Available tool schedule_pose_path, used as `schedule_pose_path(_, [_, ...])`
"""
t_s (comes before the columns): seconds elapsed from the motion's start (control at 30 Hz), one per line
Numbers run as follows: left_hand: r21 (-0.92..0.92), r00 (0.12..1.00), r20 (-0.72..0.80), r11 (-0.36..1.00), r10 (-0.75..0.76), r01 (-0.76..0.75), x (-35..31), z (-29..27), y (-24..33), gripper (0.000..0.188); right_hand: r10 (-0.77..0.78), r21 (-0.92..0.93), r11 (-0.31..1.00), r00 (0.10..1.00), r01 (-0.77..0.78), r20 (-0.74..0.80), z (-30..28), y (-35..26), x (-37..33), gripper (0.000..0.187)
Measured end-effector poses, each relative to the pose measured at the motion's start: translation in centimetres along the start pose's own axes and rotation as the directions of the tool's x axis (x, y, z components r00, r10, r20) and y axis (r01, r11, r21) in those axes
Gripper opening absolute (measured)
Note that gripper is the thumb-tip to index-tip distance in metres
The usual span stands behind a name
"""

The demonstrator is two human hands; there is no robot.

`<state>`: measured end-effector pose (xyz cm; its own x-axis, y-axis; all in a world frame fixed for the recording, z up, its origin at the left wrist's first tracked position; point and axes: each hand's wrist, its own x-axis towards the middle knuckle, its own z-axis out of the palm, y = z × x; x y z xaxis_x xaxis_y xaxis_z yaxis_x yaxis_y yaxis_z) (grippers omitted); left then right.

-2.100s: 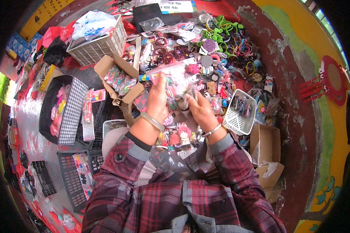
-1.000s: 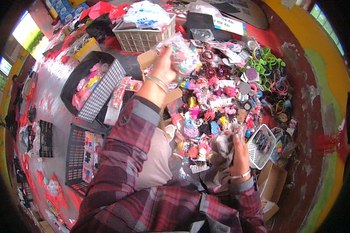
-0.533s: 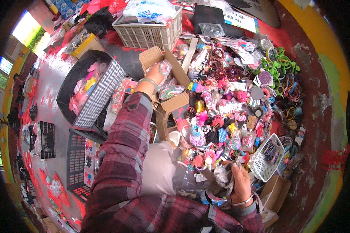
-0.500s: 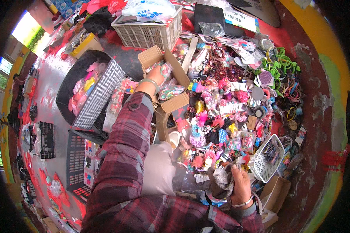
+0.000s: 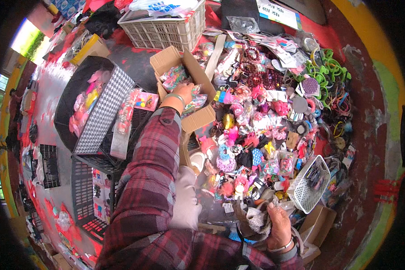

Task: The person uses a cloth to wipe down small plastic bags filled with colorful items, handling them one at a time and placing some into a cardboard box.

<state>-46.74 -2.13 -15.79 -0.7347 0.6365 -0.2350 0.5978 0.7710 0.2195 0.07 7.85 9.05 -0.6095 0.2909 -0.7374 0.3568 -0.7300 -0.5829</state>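
My left hand (image 5: 183, 93) reaches into an open cardboard box (image 5: 200, 119) at the centre. Its fingers are closed at a small clear plastic packet (image 5: 196, 92) with colourful contents; their tips are partly hidden. More such packets (image 5: 173, 76) lie in the box around the hand. My right hand (image 5: 280, 225), low on the right, is closed with the thumb up on a soft grey-brown textured cloth piece (image 5: 258, 221), whose exact kind I cannot make out. Beyond it spreads a dense heap of hair accessories (image 5: 252, 135), with scrunchies, bows and beads.
Left of the box stand a black houndstooth bin (image 5: 104, 105) and a dark plastic basket (image 5: 83, 198). A white basket (image 5: 309, 184) sits at the right, near another cardboard box (image 5: 321, 225). A beige crate (image 5: 162, 33) is at the back; green headbands (image 5: 328, 69) lie far right.
My left hand has gone lower into the cardboard box, nearer to me, with the packet. My right hand has hardly moved; the grey-brown piece shows more of its textured side. The view has shifted slightly.
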Motion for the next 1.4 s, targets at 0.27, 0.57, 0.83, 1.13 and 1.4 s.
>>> schedule_pose_path(0.27, [0.061,0.987,0.143,0.995,0.07,-0.08,1.3,-0.8,0.3,0.042,0.016,-0.017,1.0,1.0,-0.016,-0.004,0.0,0.1,0.1,0.032])
schedule_pose_path(0.57, [0.055,0.998,-0.059,0.998,0.037,-0.033,-0.8,0.2,1.0,0.03,0.063,0.025,0.998,0.998,-0.063,-0.007,0.1,-0.1,0.3,0.032])
schedule_pose_path(0.83, [0.113,0.998,0.056,0.993,0.022,-0.029,-0.1,1.0,1.3,0.047,0.045,0.027,0.999,0.999,-0.044,-0.004,-0.6,0.7,0.5,0.03])
schedule_pose_path(1.13, [-0.406,0.988,0.001,0.903,-0.153,0.141,1.6,-2.3,-2.4,0.058,0.041,0.063,0.997,0.999,-0.04,-0.012,-0.5,0.2,0.0,0.031])
schedule_pose_path(1.4, [0.073,0.937,0.281,0.969,0.207,-0.236,-1.5,-1.9,1.4,0.049,0.027,0.061,0.998,1.0,-0.026,-0.01,-0.4,0.6,-0.3,0.03])
